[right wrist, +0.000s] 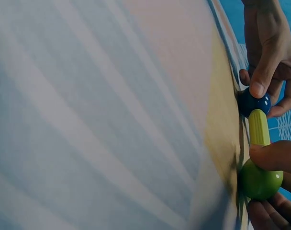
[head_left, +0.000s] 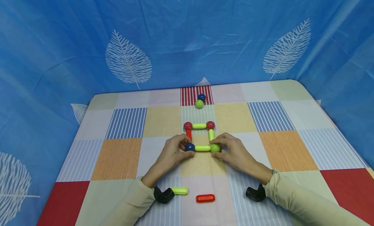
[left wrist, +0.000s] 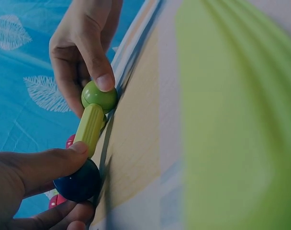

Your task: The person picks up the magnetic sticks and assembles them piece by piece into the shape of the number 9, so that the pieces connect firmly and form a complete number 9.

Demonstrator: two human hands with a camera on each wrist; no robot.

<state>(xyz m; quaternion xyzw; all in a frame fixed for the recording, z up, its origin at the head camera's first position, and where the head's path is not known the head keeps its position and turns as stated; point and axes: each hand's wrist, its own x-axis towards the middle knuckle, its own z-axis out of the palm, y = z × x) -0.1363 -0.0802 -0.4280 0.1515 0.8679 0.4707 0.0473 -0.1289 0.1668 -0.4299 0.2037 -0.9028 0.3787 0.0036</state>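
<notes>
On the table lies a square of balls and short rods. Its far corners are two red balls [head_left: 188, 125], joined by a yellow-green rod [head_left: 199, 126]. A red rod [head_left: 189, 134] forms the left side and another yellow-green rod [head_left: 211, 135] the right. My left hand [head_left: 175, 150] holds the dark blue ball [left wrist: 78, 181] at the near left corner between thumb and fingers. At the near right corner, my right hand [head_left: 233, 151] grips the green ball [right wrist: 261, 179] the same way. Between these two balls runs the near yellow-green rod [head_left: 202, 148].
Behind the square sit a loose blue ball [head_left: 202, 97] and a green ball [head_left: 199, 104]. Nearer me lie a yellow-green rod [head_left: 179, 190], partly behind the left wrist's black device [head_left: 164, 195], and a red rod [head_left: 205, 198]. A blue curtain [head_left: 187, 41] hangs around the table.
</notes>
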